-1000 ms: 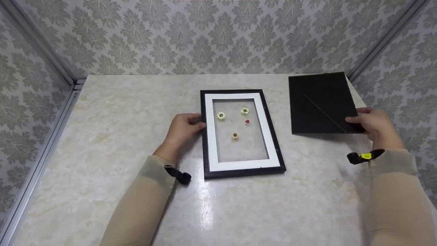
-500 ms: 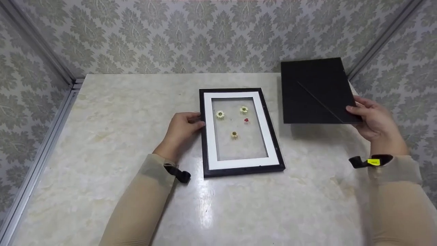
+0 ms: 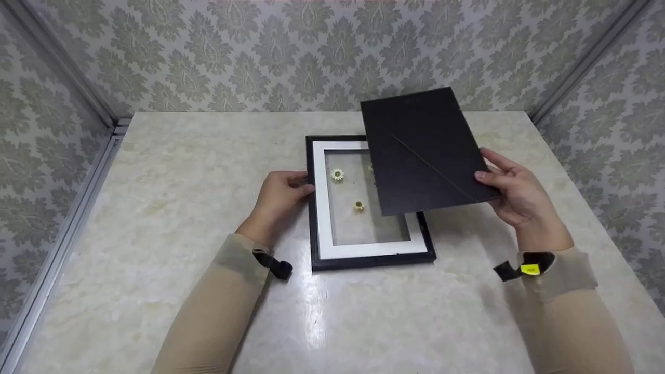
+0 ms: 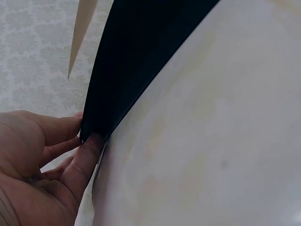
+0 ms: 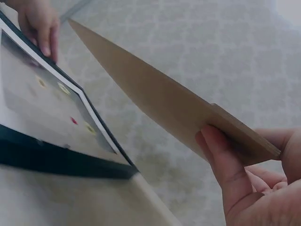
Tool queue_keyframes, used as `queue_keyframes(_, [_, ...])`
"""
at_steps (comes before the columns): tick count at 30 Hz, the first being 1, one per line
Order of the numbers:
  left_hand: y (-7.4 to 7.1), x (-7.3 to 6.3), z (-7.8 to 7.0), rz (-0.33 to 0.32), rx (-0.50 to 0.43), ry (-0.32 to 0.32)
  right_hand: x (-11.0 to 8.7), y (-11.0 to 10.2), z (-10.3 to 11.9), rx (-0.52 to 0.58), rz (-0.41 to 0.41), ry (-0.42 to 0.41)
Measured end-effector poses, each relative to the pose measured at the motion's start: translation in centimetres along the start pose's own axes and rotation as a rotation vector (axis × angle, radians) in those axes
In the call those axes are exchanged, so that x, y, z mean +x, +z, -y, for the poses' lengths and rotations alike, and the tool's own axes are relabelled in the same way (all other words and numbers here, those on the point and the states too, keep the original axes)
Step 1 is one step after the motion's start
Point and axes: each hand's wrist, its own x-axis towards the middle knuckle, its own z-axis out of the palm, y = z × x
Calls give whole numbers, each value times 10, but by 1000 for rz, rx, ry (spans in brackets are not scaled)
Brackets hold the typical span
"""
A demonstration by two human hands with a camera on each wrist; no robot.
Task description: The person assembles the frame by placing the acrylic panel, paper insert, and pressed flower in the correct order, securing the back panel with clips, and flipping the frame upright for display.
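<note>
A black picture frame [image 3: 371, 263] with a white mat [image 3: 324, 218] lies on the table. Through its opening show small dried flowers, among them a white daisy [image 3: 337, 175] and a tan flower [image 3: 359, 206]. My left hand [image 3: 278, 195] holds the frame's left side between thumb and fingers, also seen close up on the black edge [image 4: 113, 80] in the left wrist view. My right hand [image 3: 527, 202] pinches the frame's backing board [image 3: 426, 150] by its lower right corner. That board is tilted above the frame, hiding its upper right; its underside [image 5: 155, 94] is brown.
The pale marbled table [image 3: 171, 208] extends around the frame on both sides and in front. Patterned wall panels [image 3: 291, 57] close off the back and sides, with metal rails [image 3: 67, 218] along the left edge.
My right hand has lifted the backing board and carried it left, from the table's right side to over the frame's upper right. The left hand and frame have stayed put.
</note>
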Motion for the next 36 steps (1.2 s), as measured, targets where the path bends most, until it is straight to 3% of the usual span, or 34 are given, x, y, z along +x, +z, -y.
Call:
queue_keyframes(10, [-4,-3,2,0,-72,-24,4,31,-38,-88,14,60])
queue_keyframes(21, [-3,-2,-1,21,-64,-27,-2,44,-70,-180,77,149])
queue_keyframes(26, [-3,-4,-2,23,-106,-43,-2,49,-80,-203,102,177])
queue_keyframes(36, [-5,-1,1,29,-42,-19,-2,56,-90,-267,69,161])
